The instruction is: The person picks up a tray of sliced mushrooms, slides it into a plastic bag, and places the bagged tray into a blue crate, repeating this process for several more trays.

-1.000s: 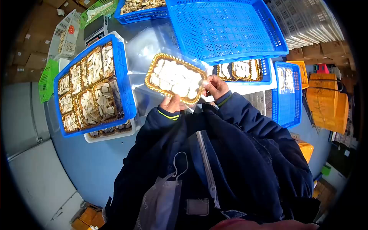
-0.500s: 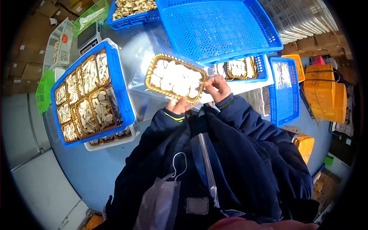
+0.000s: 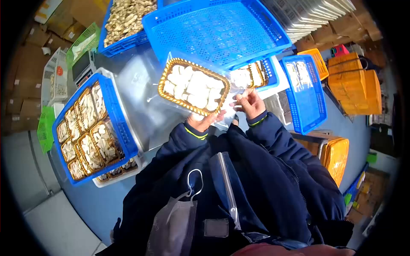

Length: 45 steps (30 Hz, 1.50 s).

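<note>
Tray: we hold the gold-rimmed tray [image 3: 194, 87] of pale slices above the tabletop [image 3: 102, 200], at 12 o'clock from our chest. It tilts with its far end up and sits inside a clear bag [image 3: 222, 120].

Left hand: our left hand [image 3: 204, 121] lies under the tray's near edge, at 6 o'clock from it. The fingers are close together and flat against the bagged underside.

Right hand: our right hand [image 3: 250, 103] is at 4 o'clock from the tray. Its fingers are curled and pinched on the loose bag film; we cannot tell how tightly.

Change: a second ago the right fingers gripped the tray's corner rim. Now they are off the rim and on the film alone, and the left thumb no longer hooks over the near edge.

Meaning: we judge the tray is fully inside the bag, and our hands now work on its open end.

Around us: a filled blue crate [image 3: 121, 117] of similar trays at 9 o'clock; an empty blue crate [image 3: 213, 34] at 12 o'clock, just behind the tray; another blue crate [image 3: 314, 98] at 3 o'clock.
</note>
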Motion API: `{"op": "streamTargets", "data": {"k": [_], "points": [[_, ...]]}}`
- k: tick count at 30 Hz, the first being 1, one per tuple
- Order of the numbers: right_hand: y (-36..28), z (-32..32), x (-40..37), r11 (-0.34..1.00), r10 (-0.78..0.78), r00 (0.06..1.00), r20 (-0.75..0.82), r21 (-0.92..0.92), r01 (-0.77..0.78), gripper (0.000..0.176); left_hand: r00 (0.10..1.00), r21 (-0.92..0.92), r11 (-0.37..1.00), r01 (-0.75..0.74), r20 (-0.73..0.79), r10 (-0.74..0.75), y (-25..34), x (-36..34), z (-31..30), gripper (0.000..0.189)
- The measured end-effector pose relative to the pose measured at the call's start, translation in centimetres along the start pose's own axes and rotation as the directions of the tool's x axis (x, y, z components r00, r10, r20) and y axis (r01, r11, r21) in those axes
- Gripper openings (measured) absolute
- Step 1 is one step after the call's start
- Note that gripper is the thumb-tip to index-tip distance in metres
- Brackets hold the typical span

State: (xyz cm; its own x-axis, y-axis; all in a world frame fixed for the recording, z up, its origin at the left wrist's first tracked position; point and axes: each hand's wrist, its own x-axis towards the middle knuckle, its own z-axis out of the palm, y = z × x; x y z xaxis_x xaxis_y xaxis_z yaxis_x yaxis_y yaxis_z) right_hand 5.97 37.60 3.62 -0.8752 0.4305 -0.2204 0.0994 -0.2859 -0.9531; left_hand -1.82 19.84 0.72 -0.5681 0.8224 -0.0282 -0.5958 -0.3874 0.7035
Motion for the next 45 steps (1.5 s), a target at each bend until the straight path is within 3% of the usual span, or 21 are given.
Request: {"op": "streamTargets", "data": {"k": [2, 3, 5, 7, 9, 12, 15, 16, 18, 19, 21, 22, 24, 25, 26, 27, 28, 31, 37, 42, 45], "points": [[1.2, -3.3, 1.3, 0.976, -0.174, 0.981, -0.084, -0.147, 0.161, 0.045, 0.996, 0.037, 0.998, 0.057, -0.075, -0.054, -1.0, 1.4, 0.6, 0.042], [0.2, -3.6, 1.0, 0.982, -0.179, 0.969, -0.168, -0.094, 0.165, 0.056, 0.996, 0.046, 0.998, 0.050, -0.071, -0.047, -0.8, 1.9, 1.8, 0.039], [0.5, -5.6, 1.0, 0.998, -0.039, 0.999, -0.018, -0.058, 0.038, 0.064, 0.991, 0.151, 0.981, 0.118, -0.078, -0.108, -2.1, 3.6, 2.9, 0.039], [-0.8, -6.3, 1.6, 0.997, -0.061, 0.998, 0.016, 0.040, 0.061, 0.054, 0.993, 0.217, 0.971, 0.101, 0.041, -0.112, -3.1, 6.2, 3.9, 0.049], [-0.9, -10.2, 3.0, 0.983, 0.174, 0.982, -0.076, 0.071, -0.169, 0.028, 0.987, 0.143, 0.977, 0.157, 0.019, -0.161, -4.0, 8.9, 6.2, 0.040], [-1.1, -15.3, 2.7, 0.989, 0.045, 0.991, -0.126, 0.145, -0.026, 0.021, 0.971, 0.167, 0.964, 0.205, 0.088, -0.221, -6.7, 11.7, 9.5, 0.041], [-2.4, -21.4, 3.7, 0.943, 0.000, 0.981, -0.195, 0.327, 0.065, 0.016, 0.846, -0.049, 0.853, 0.519, 0.171, -0.505, -10.7, 17.2, 11.0, 0.042], [-1.5, -24.4, 4.0, 0.954, -0.027, 0.959, -0.281, 0.281, 0.109, 0.014, 0.882, 0.236, 0.895, 0.379, 0.199, -0.426, -11.9, 18.3, 12.3, 0.051], [-4.6, -28.2, 3.6, 0.913, 0.017, 0.898, -0.439, 0.373, 0.166, 0.010, 0.881, 0.189, 0.882, 0.432, 0.121, -0.458, -13.3, 20.4, 15.0, 0.063], [-3.6, -32.2, 3.8, 0.954, -0.092, 0.893, -0.442, 0.219, 0.206, 0.010, 0.840, 0.181, 0.833, 0.522, 0.058, -0.539, -13.7, 21.7, 15.7, 0.064], [-4.6, -37.4, 4.1, 0.923, -0.095, 0.752, -0.652, 0.226, 0.312, 0.006, 0.866, 0.272, 0.890, 0.366, 0.251, -0.432, -15.7, 22.5, 14.1, 0.058], [-1.1, -43.1, 4.4, 0.924, -0.125, 0.771, -0.625, 0.210, 0.320, 0.006, 0.823, 0.454, 0.846, 0.279, 0.341, -0.454, -16.2, 23.2, 13.0, 0.049], [0.9, -49.4, 4.9, 0.938, -0.071, 0.675, -0.734, 0.182, 0.296, 0.009, 0.827, 0.272, 0.908, 0.318, 0.389, -0.406, -17.5, 23.5, 10.9, 0.039], [3.4, -53.0, 5.4, 0.944, -0.053, 0.636, -0.770, 0.169, 0.282, 0.010, 0.826, -0.116, 0.843, 0.524, 0.309, -0.471, -17.7, 23.2, 10.4, 0.040], [6.7, -56.8, 6.0, 0.946, -0.060, 0.654, -0.754, 0.167, 0.279, 0.012, 0.831, -0.120, 0.837, 0.533, 0.261, -0.492, -17.8, 23.1, 10.2, 0.042], [8.4, -58.9, 7.1, 0.951, 0.022, 0.614, -0.789, 0.207, 0.231, 0.012, 0.833, -0.122, 0.832, 0.542, 0.210, -0.512, -17.9, 23.0, 10.1, 0.045], [10.1, -60.4, 8.2, 0.947, 0.039, 0.615, -0.787, 0.225, 0.228, 0.012, 0.855, 0.117, 0.859, 0.498, 0.097, -0.509, -17.2, 22.8, 11.0, 0.049], [15.8, -64.0, 11.3, 0.943, 0.133, 0.645, -0.753, 0.297, 0.151, 0.013, 0.854, 0.204, 0.836, 0.510, 0.001, -0.521, -17.3, 22.9, 11.3, 0.045], [20.8, -63.6, 16.9, 0.886, 0.359, 0.593, -0.721, 0.463, 0.027, 0.021, 0.830, 0.247, 0.794, 0.556, -0.112, -0.547, -18.7, 23.6, 12.0, 0.043], [24.5, -64.2, 17.1, 0.933, 0.314, 0.601, -0.735, 0.357, -0.050, 0.009, 0.788, 0.247, 0.749, 0.615, -0.154, -0.596, -19.1, 24.5, 12.0, 0.047], [26.0, -65.7, 17.7, 0.770, 0.532, 0.552, -0.642, 0.096, -0.631, 0.020, 0.783, 0.267, 0.738, 0.620, -0.151, -0.604, -19.3, 25.1, 12.0, 0.046]]}}
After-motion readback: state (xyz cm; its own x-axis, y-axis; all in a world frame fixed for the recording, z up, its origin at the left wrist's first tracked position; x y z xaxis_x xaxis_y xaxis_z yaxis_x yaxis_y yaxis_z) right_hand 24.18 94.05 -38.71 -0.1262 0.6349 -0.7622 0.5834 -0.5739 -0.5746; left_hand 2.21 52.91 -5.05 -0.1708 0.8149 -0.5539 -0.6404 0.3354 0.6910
